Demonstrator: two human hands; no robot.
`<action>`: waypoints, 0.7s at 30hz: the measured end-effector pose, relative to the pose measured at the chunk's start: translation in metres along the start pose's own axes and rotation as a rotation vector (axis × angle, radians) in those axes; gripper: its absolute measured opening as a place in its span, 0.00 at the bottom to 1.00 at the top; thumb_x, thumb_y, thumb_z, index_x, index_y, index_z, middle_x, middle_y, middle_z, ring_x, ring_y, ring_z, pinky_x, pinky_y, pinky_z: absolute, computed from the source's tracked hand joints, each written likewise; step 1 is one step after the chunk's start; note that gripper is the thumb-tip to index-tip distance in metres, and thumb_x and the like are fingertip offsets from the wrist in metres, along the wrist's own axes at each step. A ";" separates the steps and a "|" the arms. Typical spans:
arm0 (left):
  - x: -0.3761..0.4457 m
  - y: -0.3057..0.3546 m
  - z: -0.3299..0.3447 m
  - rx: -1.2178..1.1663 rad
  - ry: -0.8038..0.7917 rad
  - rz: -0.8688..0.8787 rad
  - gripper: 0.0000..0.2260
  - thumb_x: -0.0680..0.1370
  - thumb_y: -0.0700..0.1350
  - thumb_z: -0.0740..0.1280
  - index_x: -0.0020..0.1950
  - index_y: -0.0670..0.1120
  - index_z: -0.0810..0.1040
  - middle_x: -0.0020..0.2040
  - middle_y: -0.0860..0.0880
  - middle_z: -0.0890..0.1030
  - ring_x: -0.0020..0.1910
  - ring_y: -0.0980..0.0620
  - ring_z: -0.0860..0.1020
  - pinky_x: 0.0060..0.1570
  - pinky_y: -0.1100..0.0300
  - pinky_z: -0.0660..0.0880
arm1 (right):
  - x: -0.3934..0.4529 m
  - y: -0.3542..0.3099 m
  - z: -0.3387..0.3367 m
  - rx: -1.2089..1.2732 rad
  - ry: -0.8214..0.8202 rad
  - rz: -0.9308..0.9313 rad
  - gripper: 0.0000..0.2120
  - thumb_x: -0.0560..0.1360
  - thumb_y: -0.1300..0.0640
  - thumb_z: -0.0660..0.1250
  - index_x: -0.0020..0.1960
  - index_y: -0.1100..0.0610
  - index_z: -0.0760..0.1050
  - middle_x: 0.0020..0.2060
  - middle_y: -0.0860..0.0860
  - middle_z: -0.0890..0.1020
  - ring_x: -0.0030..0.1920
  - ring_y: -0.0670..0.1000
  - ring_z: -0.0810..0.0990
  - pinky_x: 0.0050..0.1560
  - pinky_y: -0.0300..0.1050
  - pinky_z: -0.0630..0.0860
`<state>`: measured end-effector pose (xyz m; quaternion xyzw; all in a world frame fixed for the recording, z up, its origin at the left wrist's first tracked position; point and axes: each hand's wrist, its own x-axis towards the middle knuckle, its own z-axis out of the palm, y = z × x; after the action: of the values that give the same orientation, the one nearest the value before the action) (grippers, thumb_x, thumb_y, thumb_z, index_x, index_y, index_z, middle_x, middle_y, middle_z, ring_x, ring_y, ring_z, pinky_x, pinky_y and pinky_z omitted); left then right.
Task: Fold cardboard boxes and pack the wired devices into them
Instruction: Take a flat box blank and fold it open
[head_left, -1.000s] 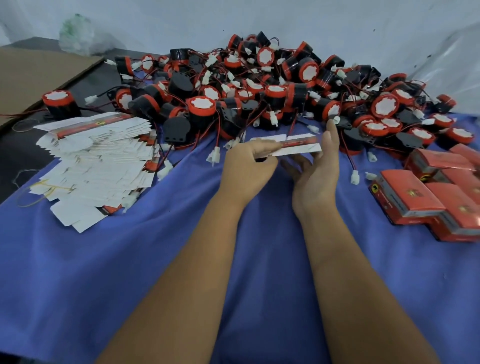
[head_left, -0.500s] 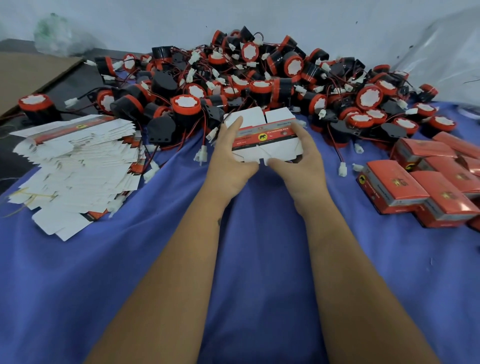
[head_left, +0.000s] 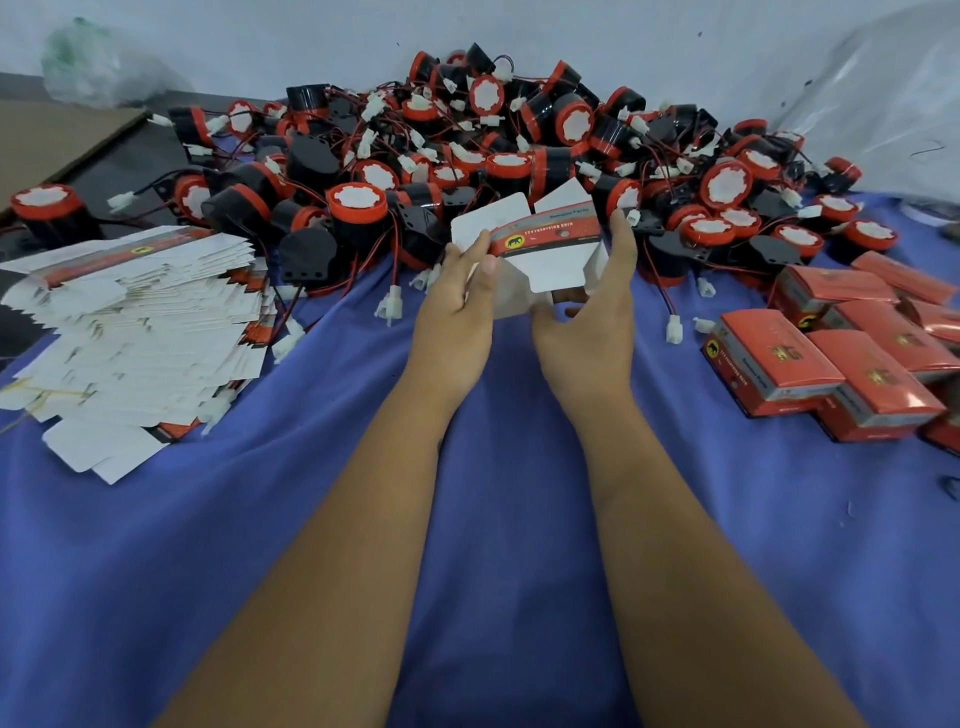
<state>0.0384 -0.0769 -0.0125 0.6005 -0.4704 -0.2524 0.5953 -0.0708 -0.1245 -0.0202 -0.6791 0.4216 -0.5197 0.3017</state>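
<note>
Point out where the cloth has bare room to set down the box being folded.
Bare blue cloth lies between the flat box blanks on the left and the packed red boxes on the right, around the forearms. The far side is crowded with wired devices.

A single head-worn view looks forward and down from the near edge of the worktop (head_left: 156, 545), close above it, toward its far edge.

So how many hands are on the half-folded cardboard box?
2. The left hand pinches the cardboard box at its left end; the right hand presses straight fingers against its right end.
</note>
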 end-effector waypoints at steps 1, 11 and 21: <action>0.000 0.000 0.000 -0.008 -0.002 0.030 0.20 0.85 0.51 0.53 0.77 0.52 0.63 0.79 0.52 0.62 0.79 0.54 0.55 0.76 0.57 0.56 | 0.001 0.002 -0.001 -0.015 0.014 0.001 0.42 0.74 0.65 0.69 0.78 0.46 0.50 0.54 0.26 0.75 0.44 0.42 0.79 0.43 0.38 0.79; 0.009 0.000 -0.006 -0.575 0.013 -0.054 0.19 0.86 0.49 0.49 0.78 0.56 0.60 0.78 0.51 0.64 0.73 0.51 0.68 0.71 0.51 0.69 | -0.001 0.002 -0.002 -0.060 -0.243 -0.040 0.35 0.69 0.63 0.72 0.73 0.47 0.66 0.58 0.37 0.73 0.59 0.45 0.75 0.52 0.36 0.74; 0.003 0.008 -0.019 -0.883 -0.237 -0.194 0.28 0.70 0.31 0.53 0.64 0.51 0.75 0.66 0.45 0.76 0.66 0.42 0.75 0.57 0.52 0.79 | 0.002 0.003 -0.009 0.065 -0.141 -0.078 0.28 0.72 0.61 0.72 0.69 0.47 0.70 0.62 0.45 0.76 0.64 0.54 0.73 0.61 0.57 0.75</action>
<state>0.0537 -0.0693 -0.0014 0.2979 -0.3244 -0.5499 0.7096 -0.0801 -0.1274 -0.0188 -0.7197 0.3557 -0.4952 0.3321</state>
